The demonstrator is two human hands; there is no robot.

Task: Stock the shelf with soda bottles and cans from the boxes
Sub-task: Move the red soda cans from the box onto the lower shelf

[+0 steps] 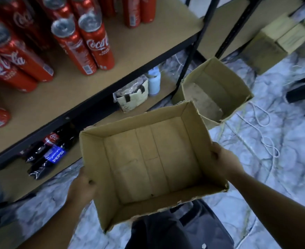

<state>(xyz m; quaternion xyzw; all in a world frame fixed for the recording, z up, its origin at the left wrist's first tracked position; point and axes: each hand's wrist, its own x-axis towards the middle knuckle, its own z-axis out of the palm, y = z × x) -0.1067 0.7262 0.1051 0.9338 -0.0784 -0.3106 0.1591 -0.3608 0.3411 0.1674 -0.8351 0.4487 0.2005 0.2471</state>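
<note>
Coca-Cola cans [92, 42] stand on the shelf [130, 71] at upper left; my left grip [82, 186] and right grip [223, 160] clasp opposite walls of an open-topped cardboard box [144, 164], centre frame, above the marbled floor [292, 144].

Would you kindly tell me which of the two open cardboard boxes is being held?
The nearer box, held at its sides by the left hand and right hand; the other open box sits on the floor beside the shelf.

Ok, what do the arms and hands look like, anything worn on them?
Left hand and right hand are bare: no gloves, rings or watch visible. Left forearm and right forearm are uncovered too, no sleeve in view.
</note>
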